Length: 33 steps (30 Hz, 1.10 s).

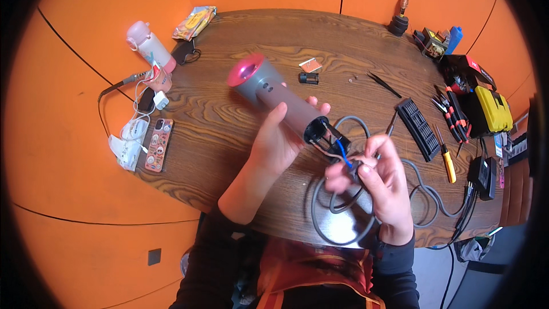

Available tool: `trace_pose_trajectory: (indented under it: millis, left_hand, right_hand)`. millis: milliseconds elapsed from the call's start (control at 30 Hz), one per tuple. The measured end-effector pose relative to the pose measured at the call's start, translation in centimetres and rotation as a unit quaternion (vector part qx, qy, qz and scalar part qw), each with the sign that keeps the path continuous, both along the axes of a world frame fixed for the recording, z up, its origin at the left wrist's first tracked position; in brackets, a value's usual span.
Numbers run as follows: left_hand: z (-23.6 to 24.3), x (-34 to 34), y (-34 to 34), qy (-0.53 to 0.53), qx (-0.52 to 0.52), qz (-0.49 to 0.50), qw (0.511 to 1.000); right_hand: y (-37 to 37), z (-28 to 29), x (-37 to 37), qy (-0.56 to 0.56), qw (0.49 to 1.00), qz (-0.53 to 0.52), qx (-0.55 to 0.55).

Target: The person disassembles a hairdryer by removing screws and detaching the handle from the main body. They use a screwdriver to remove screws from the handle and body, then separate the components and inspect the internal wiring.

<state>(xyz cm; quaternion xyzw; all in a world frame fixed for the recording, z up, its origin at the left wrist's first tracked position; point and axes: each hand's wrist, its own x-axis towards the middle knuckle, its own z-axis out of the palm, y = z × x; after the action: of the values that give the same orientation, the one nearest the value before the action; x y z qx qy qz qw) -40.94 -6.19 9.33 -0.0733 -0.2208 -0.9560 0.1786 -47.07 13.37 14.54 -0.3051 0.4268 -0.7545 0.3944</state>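
My left hand point(278, 140) is wrapped round the grey handle of a hair dryer point(290, 106) with a pink ring at its head. The handle's lower end is uncovered, and blue and brownish wires point(341, 150) come out of it. With thumb and fingers, my right hand point(384, 180) pinches the dark cable end point(355, 170) where these wires meet the grey power cord point(316, 206). The cord loops over the table below and right of my hands. Part of the cable end is hidden by my fingers.
Beyond the dryer lie a black cage-like part point(309, 78) and a small orange card point(310, 65). On the right are tweezers point(384, 84), a bit case point(418, 129), a yellow screwdriver point(448, 163) and a yellow toolbox point(490, 110). A phone point(159, 144) and a bottle point(151, 47) stand or lie left.
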Motion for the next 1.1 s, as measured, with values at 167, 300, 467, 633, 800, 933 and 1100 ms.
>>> trace_pose_trajectory:
  millis: [167, 300, 467, 633, 800, 933, 1100]
  left_hand:
    - [0.8, -0.3, 0.2, -0.089, -0.168, 0.085, 0.978]
    - [1.2, -0.1, 0.9, -0.054, -0.184, 0.058, 0.980]
    - [1.3, 0.1, 1.1, -0.041, -0.165, 0.031, 0.985]
    - [1.1, -0.1, 1.5, -0.043, -0.165, 0.030, 0.985]
    - [0.8, -0.2, 2.1, -0.063, -0.121, -0.001, 0.991]
    - [0.7, 0.0, 1.9, -0.071, -0.174, 0.031, 0.982]
    - [1.1, -0.3, 3.9, -0.065, -0.323, 0.110, 0.938]
  right_hand:
    - [0.1, -0.5, -0.5, 0.459, 0.840, -0.217, 0.192]
    - [-0.3, -1.4, -0.7, 0.502, 0.806, -0.192, 0.249]
    - [0.3, -1.8, -0.3, 0.480, 0.827, -0.201, 0.214]
    - [0.3, -2.7, 0.0, 0.593, 0.740, -0.249, 0.197]
    - [0.1, -3.4, 0.5, 0.582, 0.752, -0.262, 0.162]
    - [0.3, -2.5, -0.3, 0.540, 0.793, -0.185, 0.212]
    - [-0.9, 0.2, -1.4, 0.523, 0.815, -0.196, 0.153]
